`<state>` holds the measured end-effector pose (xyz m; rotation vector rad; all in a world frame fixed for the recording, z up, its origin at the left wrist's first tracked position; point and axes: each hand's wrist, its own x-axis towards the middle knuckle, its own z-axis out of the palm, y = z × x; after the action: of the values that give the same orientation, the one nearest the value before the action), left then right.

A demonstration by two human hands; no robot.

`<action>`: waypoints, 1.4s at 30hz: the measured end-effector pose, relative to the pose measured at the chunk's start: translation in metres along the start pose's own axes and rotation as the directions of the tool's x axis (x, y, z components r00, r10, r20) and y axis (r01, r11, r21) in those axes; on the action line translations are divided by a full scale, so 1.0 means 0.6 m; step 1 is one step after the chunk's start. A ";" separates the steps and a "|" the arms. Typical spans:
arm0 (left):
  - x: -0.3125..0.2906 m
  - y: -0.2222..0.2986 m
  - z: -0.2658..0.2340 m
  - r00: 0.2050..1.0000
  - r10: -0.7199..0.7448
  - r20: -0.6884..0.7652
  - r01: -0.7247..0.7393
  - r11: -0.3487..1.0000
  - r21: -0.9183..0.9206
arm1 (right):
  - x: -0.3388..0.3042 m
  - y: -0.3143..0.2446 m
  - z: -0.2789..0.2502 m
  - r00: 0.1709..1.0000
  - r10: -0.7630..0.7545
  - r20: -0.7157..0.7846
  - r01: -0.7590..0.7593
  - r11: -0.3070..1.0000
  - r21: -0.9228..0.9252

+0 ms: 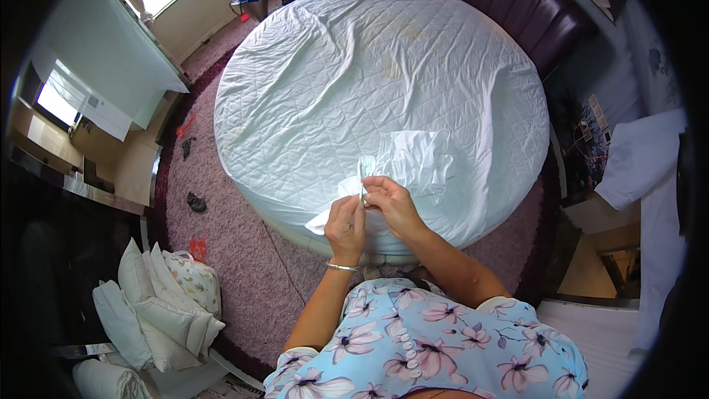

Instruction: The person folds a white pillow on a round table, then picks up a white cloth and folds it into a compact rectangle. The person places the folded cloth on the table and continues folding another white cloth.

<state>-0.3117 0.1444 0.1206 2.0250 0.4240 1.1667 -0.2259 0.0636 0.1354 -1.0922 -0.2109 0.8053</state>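
Observation:
My left hand (345,227) and my right hand (394,208) meet over the near edge of a round bed. Both are closed, fingertips pinching a white cloth (366,167) that sticks up between them. Part of it hangs out to the left, below my left hand. Just beyond my right hand, crumpled white fabric (417,157) lies on the bed; I cannot tell whether it is the same piece. A white quilted mattress cover (295,114) with long wrinkles and faint yellowish stains spreads over the bed.
White pillows (173,318) are piled at the lower left on a purple carpet (221,214). Black scraps (196,202) and red scraps (198,249) lie nearby. A dark padded headboard (509,0) curves behind the bed. White linen (642,159) hangs at the right.

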 end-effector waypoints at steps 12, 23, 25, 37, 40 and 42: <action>-0.020 -0.003 -0.001 0.987 0.146 0.075 -0.149 0.988 0.045 | -0.011 -0.005 0.003 0.999 -0.050 0.001 0.050 0.996 -0.079; -0.016 -0.057 -0.025 0.858 -0.475 0.196 0.510 0.833 -0.213 | -0.093 -0.006 -0.034 0.971 -0.026 0.238 0.136 0.879 -0.458; 0.016 -0.056 -0.027 0.887 -0.367 0.282 0.407 0.908 -0.098 | -0.108 -0.003 -0.034 0.973 -0.025 0.230 0.149 0.829 -0.540; 0.028 -0.111 0.024 0.693 -0.265 0.670 -0.082 0.895 0.438 | -0.150 0.014 -0.027 0.879 -0.130 0.459 0.424 0.655 -0.625; 0.024 -0.123 0.037 0.616 -0.344 0.709 -0.166 0.823 0.544 | -0.157 0.021 -0.027 0.869 -0.141 0.475 0.444 0.647 -0.620; 0.020 -0.125 0.038 0.597 -0.348 0.723 -0.219 0.796 0.564 | -0.159 0.021 -0.026 0.862 -0.149 0.484 0.458 0.638 -0.619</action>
<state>-0.2806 0.1914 0.0650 2.8003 0.4190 -0.1153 -0.2908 -0.0091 0.1384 -1.5645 -1.1234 0.6143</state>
